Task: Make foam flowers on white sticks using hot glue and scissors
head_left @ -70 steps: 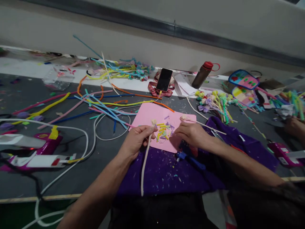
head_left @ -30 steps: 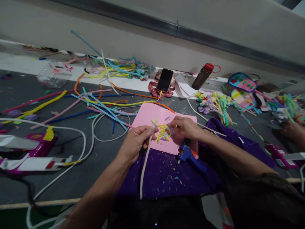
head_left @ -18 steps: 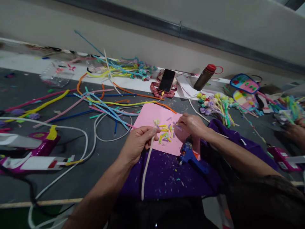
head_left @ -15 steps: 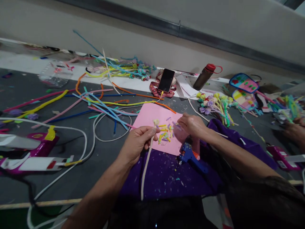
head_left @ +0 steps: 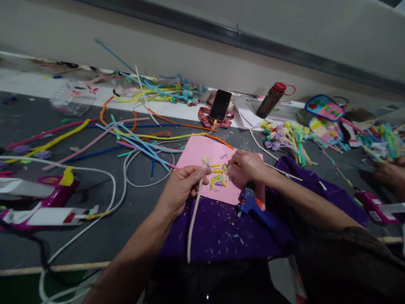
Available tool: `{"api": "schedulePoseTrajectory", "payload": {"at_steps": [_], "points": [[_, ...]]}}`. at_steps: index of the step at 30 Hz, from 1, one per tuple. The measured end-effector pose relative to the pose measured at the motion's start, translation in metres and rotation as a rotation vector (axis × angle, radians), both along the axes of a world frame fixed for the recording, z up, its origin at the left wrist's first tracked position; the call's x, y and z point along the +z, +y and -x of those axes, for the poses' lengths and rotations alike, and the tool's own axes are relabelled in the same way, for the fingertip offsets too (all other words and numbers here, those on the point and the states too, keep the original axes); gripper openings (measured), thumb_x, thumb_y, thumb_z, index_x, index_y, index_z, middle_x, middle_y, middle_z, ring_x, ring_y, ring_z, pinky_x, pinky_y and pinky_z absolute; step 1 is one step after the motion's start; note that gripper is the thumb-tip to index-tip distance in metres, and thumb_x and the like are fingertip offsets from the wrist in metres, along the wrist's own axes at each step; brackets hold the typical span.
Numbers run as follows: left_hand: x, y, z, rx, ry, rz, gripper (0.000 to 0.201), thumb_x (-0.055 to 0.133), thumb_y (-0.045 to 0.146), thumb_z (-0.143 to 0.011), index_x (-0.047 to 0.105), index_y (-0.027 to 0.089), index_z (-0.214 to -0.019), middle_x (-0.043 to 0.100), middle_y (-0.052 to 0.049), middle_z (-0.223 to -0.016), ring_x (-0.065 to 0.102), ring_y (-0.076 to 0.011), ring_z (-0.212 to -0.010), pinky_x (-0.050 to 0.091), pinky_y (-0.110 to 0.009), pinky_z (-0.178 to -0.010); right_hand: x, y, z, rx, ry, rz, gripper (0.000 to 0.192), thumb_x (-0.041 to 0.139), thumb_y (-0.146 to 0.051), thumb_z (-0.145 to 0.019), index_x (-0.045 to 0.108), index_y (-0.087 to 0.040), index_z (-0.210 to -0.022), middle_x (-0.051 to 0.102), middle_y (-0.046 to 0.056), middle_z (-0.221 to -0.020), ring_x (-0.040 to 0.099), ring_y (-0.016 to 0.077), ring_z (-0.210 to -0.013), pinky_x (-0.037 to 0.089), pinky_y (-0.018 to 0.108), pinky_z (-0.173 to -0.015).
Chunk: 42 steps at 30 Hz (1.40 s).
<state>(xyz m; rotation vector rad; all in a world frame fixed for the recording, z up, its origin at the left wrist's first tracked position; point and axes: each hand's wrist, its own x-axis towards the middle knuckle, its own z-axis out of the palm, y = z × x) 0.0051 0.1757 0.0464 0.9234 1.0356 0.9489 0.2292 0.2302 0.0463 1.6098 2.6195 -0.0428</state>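
Note:
Between the thumb and fingers of my left hand (head_left: 182, 185) is a cream pipe cleaner (head_left: 195, 215), its long stem hanging down and a small pale tuft at its top. My right hand (head_left: 248, 165) is closed in a pinch low over the pink sheet (head_left: 196, 147); whatever is between its fingertips is too small to make out. Short cut pieces (head_left: 217, 179), yellow, purple and green, lie scattered on the sheet between my hands. Just below my right hand, a blue glue gun (head_left: 255, 207) rests on the sheet's edge and the purple cloth (head_left: 211, 236).
Loose pipe cleaners (head_left: 139, 143) spread over the table at left, near magenta-and-white tools (head_left: 47, 207) and white cables. Behind are a phone (head_left: 220, 105), a bottle (head_left: 270, 101) and bunches of pipe-cleaner flowers (head_left: 287, 141). Another person's hand (head_left: 390, 173) is at far right.
My right hand has shifted left across the pink sheet, closer to my left hand. My left hand keeps hold of the cream pipe cleaner, nearly still.

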Motion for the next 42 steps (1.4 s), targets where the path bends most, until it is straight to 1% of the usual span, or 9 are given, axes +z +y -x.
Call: {"api": "schedulePoseTrajectory", "payload": {"at_steps": [4,9,16,19,24,28,31,37,42], "points": [[0.001,-0.001,0.000,0.001,0.005,-0.006,0.027,0.064,0.038,-0.070,0.068,0.013,-0.080,0.059,-0.001,-0.061,0.044,-0.0048,-0.044,0.027,-0.015,-0.035,0.002,-0.005,-0.012,-0.009,0.023,-0.018,0.025,0.042,-0.024,-0.086,0.064,-0.018,-0.097,0.063,0.008,-0.095,0.058,0.0175,-0.081,0.036,0.025,-0.061],[0.000,-0.001,-0.001,0.010,-0.011,-0.003,0.026,0.065,0.036,-0.069,0.068,0.013,-0.081,0.059,-0.001,-0.060,0.044,-0.0038,-0.043,0.026,-0.015,-0.035,-0.001,-0.013,-0.021,0.069,0.208,0.008,0.022,0.043,-0.020,-0.086,0.062,-0.017,-0.096,0.064,0.006,-0.090,0.057,0.0152,-0.083,0.038,0.023,-0.068],[0.000,0.000,-0.001,-0.002,-0.013,-0.001,0.024,0.064,0.036,-0.071,0.068,0.014,-0.080,0.059,0.000,-0.060,0.044,-0.0038,-0.044,0.026,-0.015,-0.036,0.006,-0.022,-0.026,0.074,0.444,0.105,0.015,0.052,-0.026,-0.082,0.059,-0.015,-0.076,0.060,0.001,-0.070,0.051,0.0105,-0.060,0.035,0.021,-0.055],[0.000,-0.001,-0.001,0.003,-0.010,-0.001,0.023,0.064,0.035,-0.070,0.068,0.014,-0.080,0.059,0.000,-0.060,0.043,-0.0040,-0.044,0.026,-0.015,-0.036,0.009,-0.023,-0.020,0.102,0.485,0.183,0.011,0.053,-0.025,-0.081,0.059,-0.015,-0.082,0.060,0.001,-0.072,0.052,0.0101,-0.060,0.035,0.020,-0.054],[-0.001,-0.001,-0.001,0.005,-0.020,-0.004,0.025,0.063,0.035,-0.071,0.068,0.013,-0.083,0.059,-0.001,-0.061,0.041,-0.0038,-0.044,0.027,-0.014,-0.036,0.006,-0.020,-0.005,0.286,0.350,0.204,0.018,0.049,-0.021,-0.083,0.062,-0.019,-0.097,0.063,0.004,-0.086,0.055,0.0130,-0.074,0.034,0.023,-0.063],[-0.001,-0.001,0.000,0.007,-0.019,0.002,0.027,0.063,0.036,-0.071,0.068,0.013,-0.085,0.059,-0.002,-0.062,0.040,-0.0037,-0.043,0.027,-0.015,-0.036,0.002,-0.015,0.007,0.387,0.115,0.136,0.024,0.047,-0.028,-0.086,0.062,-0.026,-0.105,0.060,0.003,-0.087,0.051,0.0123,-0.068,0.025,0.024,-0.055],[0.000,0.000,0.001,0.019,-0.018,0.000,0.027,0.063,0.036,-0.071,0.068,0.013,-0.085,0.060,-0.002,-0.062,0.041,-0.0039,-0.043,0.027,-0.015,-0.036,0.001,-0.008,0.008,0.338,0.062,0.117,0.025,0.047,-0.031,-0.085,0.063,-0.026,-0.103,0.058,0.003,-0.085,0.049,0.0116,-0.064,0.022,0.024,-0.052],[0.001,-0.001,0.002,0.016,-0.037,-0.019,0.023,0.063,0.035,-0.071,0.068,0.015,-0.080,0.060,-0.001,-0.062,0.041,-0.0029,-0.042,0.027,-0.014,-0.035,0.008,-0.003,-0.013,0.254,0.217,0.106,0.018,0.050,-0.025,-0.083,0.064,-0.017,-0.090,0.060,0.006,-0.084,0.054,0.0142,-0.074,0.033,0.024,-0.061],[0.002,-0.002,0.001,0.021,-0.038,-0.023,0.025,0.063,0.036,-0.071,0.068,0.014,-0.081,0.059,-0.002,-0.062,0.041,-0.0032,-0.043,0.027,-0.014,-0.035,0.012,-0.009,-0.028,0.152,0.325,0.059,0.011,0.050,-0.017,-0.081,0.061,-0.016,-0.084,0.059,0.005,-0.083,0.054,0.0124,-0.069,0.036,0.023,-0.060]]}}
